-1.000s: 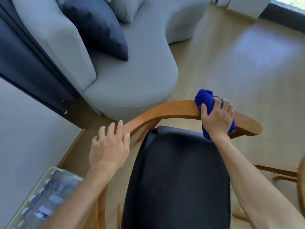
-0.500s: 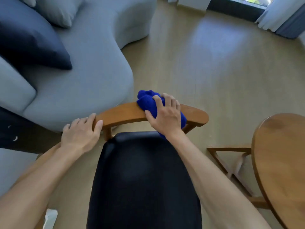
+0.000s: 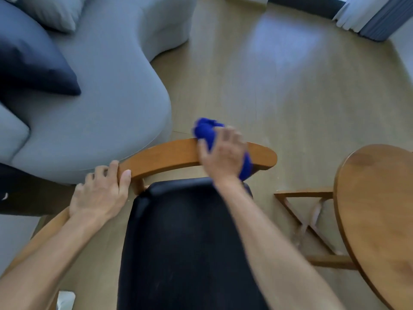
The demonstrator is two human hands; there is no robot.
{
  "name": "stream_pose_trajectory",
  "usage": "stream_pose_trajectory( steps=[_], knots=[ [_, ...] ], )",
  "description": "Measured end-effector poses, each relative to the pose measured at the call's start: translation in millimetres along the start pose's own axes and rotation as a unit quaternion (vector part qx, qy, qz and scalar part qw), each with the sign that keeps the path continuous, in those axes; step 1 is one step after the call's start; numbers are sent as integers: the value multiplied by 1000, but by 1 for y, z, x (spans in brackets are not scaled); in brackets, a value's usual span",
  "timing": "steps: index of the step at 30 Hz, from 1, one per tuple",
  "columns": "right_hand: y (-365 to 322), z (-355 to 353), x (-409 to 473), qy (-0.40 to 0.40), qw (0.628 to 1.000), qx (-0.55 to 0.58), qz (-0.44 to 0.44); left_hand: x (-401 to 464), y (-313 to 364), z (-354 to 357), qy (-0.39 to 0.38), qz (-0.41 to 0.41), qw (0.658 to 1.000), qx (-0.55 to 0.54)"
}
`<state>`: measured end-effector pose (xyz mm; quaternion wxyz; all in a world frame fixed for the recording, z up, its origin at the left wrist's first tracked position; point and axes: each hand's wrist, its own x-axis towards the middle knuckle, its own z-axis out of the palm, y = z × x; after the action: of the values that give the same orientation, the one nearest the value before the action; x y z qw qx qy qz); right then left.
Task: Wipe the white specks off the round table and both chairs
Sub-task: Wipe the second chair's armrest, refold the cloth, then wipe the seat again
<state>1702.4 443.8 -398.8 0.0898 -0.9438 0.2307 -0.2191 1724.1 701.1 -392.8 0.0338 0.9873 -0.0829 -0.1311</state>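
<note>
Right hand (image 3: 223,153) presses blue cloth (image 3: 204,130) on chair backrest (image 3: 169,153); left hand (image 3: 100,193) grips backrest end.

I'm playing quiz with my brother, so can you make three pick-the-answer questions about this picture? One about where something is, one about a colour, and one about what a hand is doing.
1. Where is the round table?
A. right of the chair
B. on the sofa
C. behind the curtain

2. What colour is the cloth?
A. yellow
B. blue
C. white

3. What is the left hand doing?
A. waving in the air
B. holding a cup
C. gripping the chair backrest

Answers:
1. A, the table's wooden top shows at the right edge, beside the chair's black seat.
2. B, the bunched cloth under the right hand is bright blue.
3. C, its fingers and thumb curl round the left end of the wooden backrest.
</note>
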Motion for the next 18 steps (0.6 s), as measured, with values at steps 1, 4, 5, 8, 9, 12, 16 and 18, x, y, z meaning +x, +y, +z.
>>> stream_pose_trajectory(
  steps=[1,4,5,8,9,12,16,18],
  knots=[
    [-33,10,-8,-24,999,17,-43,0,0,0,1,1,1000,0],
    [-105,27,-33,-97,982,39,-159,-1,2,-1,3,-8,1000,3],
    [-109,30,-36,-103,977,37,-186,-1,2,-2,3,-11,1000,3],
    [-72,25,-28,-84,973,46,-212,-3,2,-5,-9,-9,1000,-6],
    [-51,19,-20,-75,979,41,-185,-4,2,-6,-12,-6,1000,-7],
    [25,-1,1,-42,996,-18,-77,-5,2,-8,-9,-1,1000,-8],
    [113,-31,11,-53,988,12,146,-5,0,-7,-11,6,1000,2],
    [117,-29,10,-27,956,58,287,-5,-1,-6,-14,4,1000,1]
  ],
)
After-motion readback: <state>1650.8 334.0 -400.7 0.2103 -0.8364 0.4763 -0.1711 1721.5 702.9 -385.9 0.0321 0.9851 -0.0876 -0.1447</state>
